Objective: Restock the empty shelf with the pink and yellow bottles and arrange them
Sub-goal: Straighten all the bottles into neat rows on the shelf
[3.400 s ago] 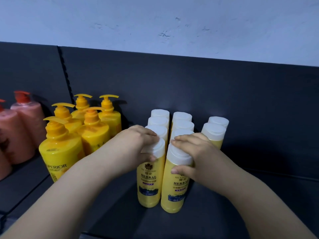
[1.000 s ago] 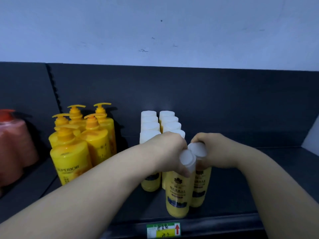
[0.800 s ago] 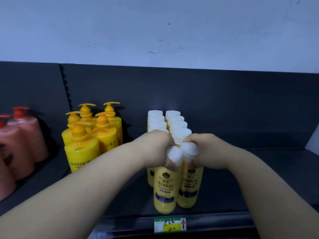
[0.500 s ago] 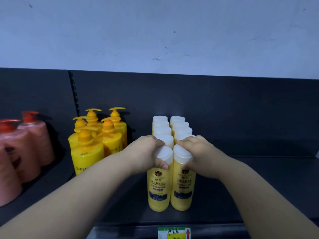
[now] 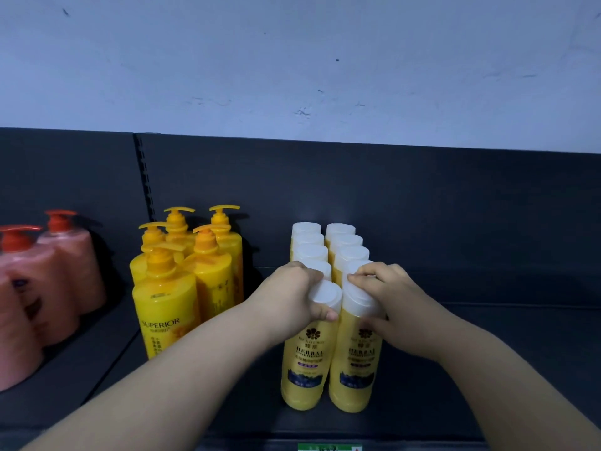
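Two rows of yellow white-capped bottles run back along the dark shelf (image 5: 487,369). My left hand (image 5: 292,297) grips the white cap of the front left bottle (image 5: 305,362). My right hand (image 5: 387,301) grips the cap of the front right bottle (image 5: 354,369). Both front bottles stand upright, side by side and touching, near the shelf's front edge. Behind them, several more white caps (image 5: 309,242) line up toward the back panel. My fingers hide part of the caps in the second rank.
Several yellow pump bottles (image 5: 169,307) stand in a cluster left of the rows. Pink pump bottles (image 5: 61,271) with red pumps fill the far left. A price tag (image 5: 328,447) sits on the shelf's front lip. Bare shelf stretches to the right.
The two front bottles, tilted and lifted a second ago, now stand upright on the shelf in line with the rows. Both hands keep their hold on the caps.
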{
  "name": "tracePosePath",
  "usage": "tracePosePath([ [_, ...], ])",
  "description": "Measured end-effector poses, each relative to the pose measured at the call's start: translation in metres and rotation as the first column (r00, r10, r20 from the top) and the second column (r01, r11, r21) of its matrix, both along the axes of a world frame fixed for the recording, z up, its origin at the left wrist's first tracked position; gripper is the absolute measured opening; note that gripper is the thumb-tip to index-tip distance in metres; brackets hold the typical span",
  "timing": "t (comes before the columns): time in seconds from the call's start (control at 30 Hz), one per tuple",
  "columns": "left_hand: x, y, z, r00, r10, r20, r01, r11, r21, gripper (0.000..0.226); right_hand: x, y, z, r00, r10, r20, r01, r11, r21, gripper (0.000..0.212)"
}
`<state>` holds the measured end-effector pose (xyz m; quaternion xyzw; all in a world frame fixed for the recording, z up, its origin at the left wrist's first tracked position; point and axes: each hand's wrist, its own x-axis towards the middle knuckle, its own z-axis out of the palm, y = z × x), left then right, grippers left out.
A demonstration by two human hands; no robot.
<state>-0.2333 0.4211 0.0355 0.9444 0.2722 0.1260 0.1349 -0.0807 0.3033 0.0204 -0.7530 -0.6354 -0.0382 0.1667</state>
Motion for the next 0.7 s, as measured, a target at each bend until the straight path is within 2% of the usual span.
tracePosePath([
  [0.2, -0.001, 0.001, -0.009, 0.992, 0.060, 0.107, -0.055, 0.997, -0.047, 0.067, 0.000, -0.002, -0.009, 0.999, -0.038, -0.037, 0.040, 0.997, 0.062, 0.069],
  [0.37, 0.002, 0.000, -0.013, 0.982, 0.073, 0.174, -0.056, 0.993, -0.100, 0.074, -0.001, 0.003, -0.014, 0.987, -0.037, -0.157, 0.043, 0.999, 0.031, 0.080],
  [0.47, 0.000, 0.002, -0.013, 0.988, 0.067, 0.136, -0.059, 0.996, -0.061, 0.074, 0.001, 0.004, -0.016, 0.980, -0.024, -0.197, 0.028, 0.999, 0.016, 0.081],
  [0.53, -0.004, 0.003, -0.011, 0.991, 0.055, 0.122, -0.057, 0.998, 0.014, 0.071, 0.002, 0.003, -0.016, 0.960, -0.014, -0.279, 0.039, 0.996, 0.084, 0.078],
  [0.6, -0.007, 0.003, -0.008, 0.996, 0.027, 0.086, -0.041, 0.985, 0.166, 0.069, 0.004, 0.003, -0.019, 0.901, -0.034, -0.433, 0.138, 0.968, 0.211, 0.074],
  [0.63, -0.007, 0.003, -0.008, 0.998, 0.011, 0.056, -0.024, 0.974, 0.227, 0.071, 0.004, 0.003, -0.021, 0.845, -0.048, -0.532, 0.211, 0.945, 0.250, 0.072],
  [0.7, -0.002, 0.003, -0.009, 1.000, -0.019, -0.006, 0.020, 0.966, 0.257, 0.076, 0.005, 0.007, -0.028, 0.694, -0.057, -0.718, 0.315, 0.921, 0.231, 0.066],
])
